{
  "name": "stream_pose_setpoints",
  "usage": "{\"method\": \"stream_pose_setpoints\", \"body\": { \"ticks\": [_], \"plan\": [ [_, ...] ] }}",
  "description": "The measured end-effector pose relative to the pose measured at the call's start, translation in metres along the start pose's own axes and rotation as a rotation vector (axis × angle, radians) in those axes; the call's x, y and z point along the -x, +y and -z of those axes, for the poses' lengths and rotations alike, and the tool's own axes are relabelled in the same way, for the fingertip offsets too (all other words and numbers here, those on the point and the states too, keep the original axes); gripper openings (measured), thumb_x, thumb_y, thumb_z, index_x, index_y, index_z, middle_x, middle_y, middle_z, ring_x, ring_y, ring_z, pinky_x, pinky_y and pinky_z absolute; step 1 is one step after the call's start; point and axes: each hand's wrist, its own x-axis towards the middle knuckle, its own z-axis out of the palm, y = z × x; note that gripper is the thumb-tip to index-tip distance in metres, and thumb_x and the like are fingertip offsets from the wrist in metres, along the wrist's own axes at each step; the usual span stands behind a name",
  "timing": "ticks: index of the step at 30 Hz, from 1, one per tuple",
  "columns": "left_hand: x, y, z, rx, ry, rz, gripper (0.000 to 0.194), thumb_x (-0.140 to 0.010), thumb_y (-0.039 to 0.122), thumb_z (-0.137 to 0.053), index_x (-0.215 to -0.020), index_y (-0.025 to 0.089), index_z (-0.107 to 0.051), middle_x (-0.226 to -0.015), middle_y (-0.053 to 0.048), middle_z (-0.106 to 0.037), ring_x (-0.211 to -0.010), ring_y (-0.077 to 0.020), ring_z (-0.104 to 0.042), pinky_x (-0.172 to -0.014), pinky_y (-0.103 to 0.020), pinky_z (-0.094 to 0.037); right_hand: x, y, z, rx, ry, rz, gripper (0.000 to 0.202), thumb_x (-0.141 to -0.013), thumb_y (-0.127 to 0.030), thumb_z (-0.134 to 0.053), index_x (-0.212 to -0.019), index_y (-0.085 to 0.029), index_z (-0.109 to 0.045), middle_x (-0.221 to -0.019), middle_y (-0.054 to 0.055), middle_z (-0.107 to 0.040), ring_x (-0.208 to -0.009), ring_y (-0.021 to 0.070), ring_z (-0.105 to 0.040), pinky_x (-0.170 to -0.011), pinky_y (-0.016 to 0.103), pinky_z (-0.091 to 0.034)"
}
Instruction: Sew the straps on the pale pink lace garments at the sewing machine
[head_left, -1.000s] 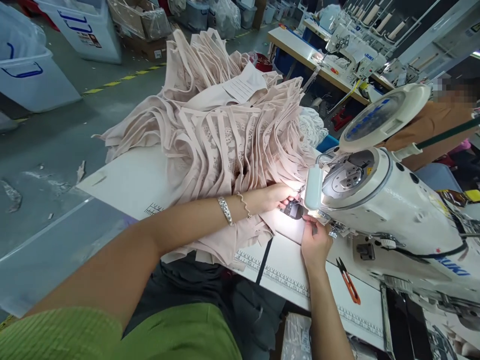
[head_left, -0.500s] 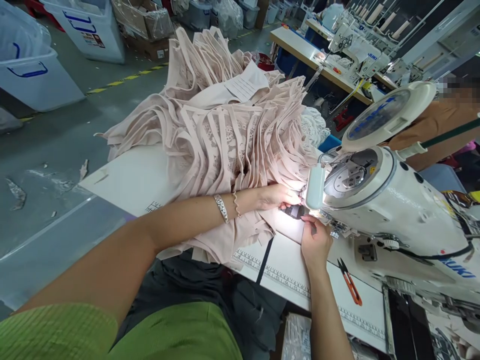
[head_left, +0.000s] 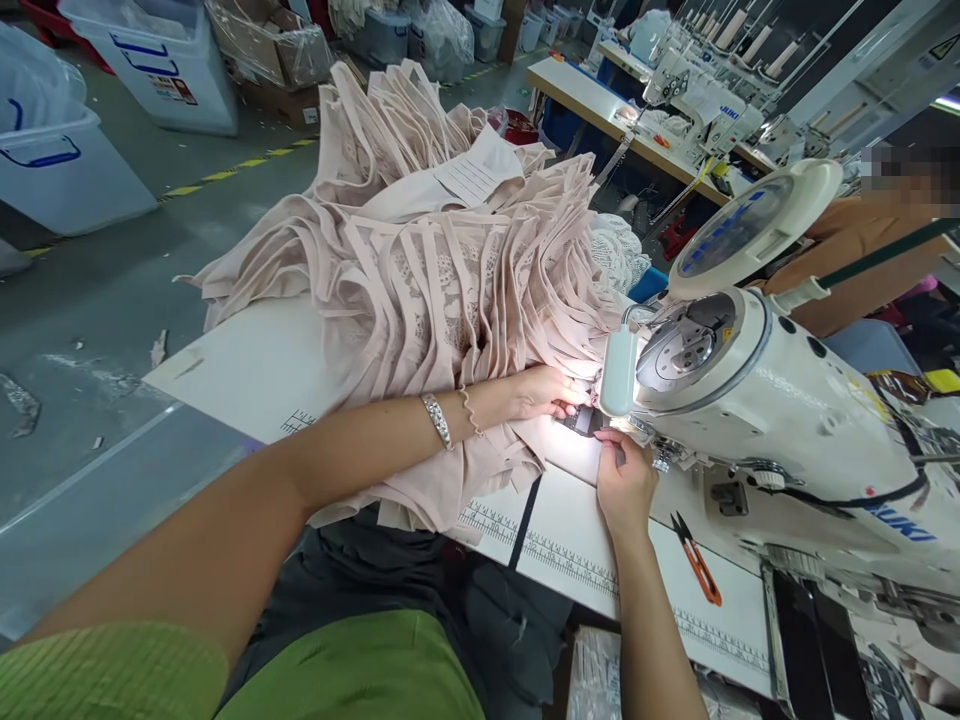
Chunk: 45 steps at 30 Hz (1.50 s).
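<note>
A heap of pale pink lace-trimmed garments (head_left: pixel 420 290) lies across the sewing table, reaching up to the sewing machine (head_left: pixel 757 390). My left hand (head_left: pixel 551 392) is closed at the needle area, its fingertips pinching the edge of a pale pink garment. Just below, my right hand (head_left: pixel 626 475) is closed, thumb and forefinger together beside a small dark piece (head_left: pixel 581 420) under the lamp light. What lies between the right fingertips is too small to make out. The machine's head partly hides the needle.
Orange-handled thread snips (head_left: pixel 697 560) lie on the table, right of my right forearm. A ruler scale (head_left: pixel 570 560) runs along the front edge. Clear plastic bins (head_left: pixel 150 60) stand on the floor at the left. Another person's sleeve (head_left: pixel 840 260) is behind the machine.
The whole view has shifted slightly to the left. Both hands keep nearly the same place and grip at the needle area; the garments look unchanged.
</note>
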Motion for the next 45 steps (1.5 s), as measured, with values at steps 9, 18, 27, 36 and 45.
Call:
{"method": "stream_pose_setpoints", "body": {
  "ticks": [9,18,27,36,45],
  "plan": [
    [0.017,-0.014,0.010,-0.677,0.228,-0.194,0.016,-0.087,0.011,-0.050,-0.080,0.016,-0.063,-0.089,-0.005,-0.062,-0.090,-0.0191,-0.057,-0.080,-0.030,-0.042,0.000,0.001,-0.002,-0.005,-0.013,-0.048,0.026,-0.082,-0.029,-0.046,-0.083,-0.023,-0.071,-0.094,0.007,-0.075,-0.094,0.0250,-0.064,-0.086,0.039,-0.046],
    [0.031,-0.019,0.008,-1.586,-0.047,-0.482,0.030,-0.097,0.004,-0.035,-0.096,0.011,-0.064,-0.108,-0.011,-0.060,-0.095,-0.0209,-0.052,-0.070,-0.031,-0.036,0.000,0.001,-0.003,-0.008,-0.035,-0.056,0.026,-0.084,-0.029,-0.044,-0.084,-0.023,-0.070,-0.097,0.007,-0.075,-0.096,0.0248,-0.063,-0.090,0.040,-0.045],
    [0.043,-0.030,0.000,-1.601,-0.158,-0.568,0.030,-0.088,-0.006,-0.036,-0.077,0.012,-0.056,-0.096,-0.008,-0.057,-0.083,-0.0166,-0.047,-0.063,-0.029,-0.032,-0.008,0.021,0.008,0.349,-0.008,0.082,0.036,-0.088,-0.027,-0.041,-0.099,-0.013,-0.073,-0.100,0.017,-0.073,-0.102,0.0305,-0.061,-0.092,0.046,-0.044],
    [0.059,-0.009,0.033,-1.317,-0.188,-0.473,0.016,-0.090,0.004,-0.045,-0.093,0.016,-0.056,-0.089,-0.002,-0.061,-0.075,-0.0136,-0.054,-0.066,-0.023,-0.039,-0.036,0.050,0.039,0.828,-0.270,0.128,0.031,-0.090,-0.025,-0.045,-0.085,-0.008,-0.071,-0.071,0.017,-0.067,-0.073,0.0270,-0.061,-0.072,0.039,-0.044],
    [0.049,-0.019,0.023,-1.871,-0.108,-0.589,0.029,-0.084,-0.006,-0.043,-0.102,0.008,-0.061,-0.104,-0.013,-0.064,-0.102,-0.0264,-0.058,-0.090,-0.039,-0.040,0.008,0.026,0.030,0.485,0.148,0.303,0.022,-0.096,-0.020,-0.043,-0.093,-0.017,-0.064,-0.089,0.013,-0.067,-0.087,0.0253,-0.062,-0.080,0.040,-0.050]
  ]
}}
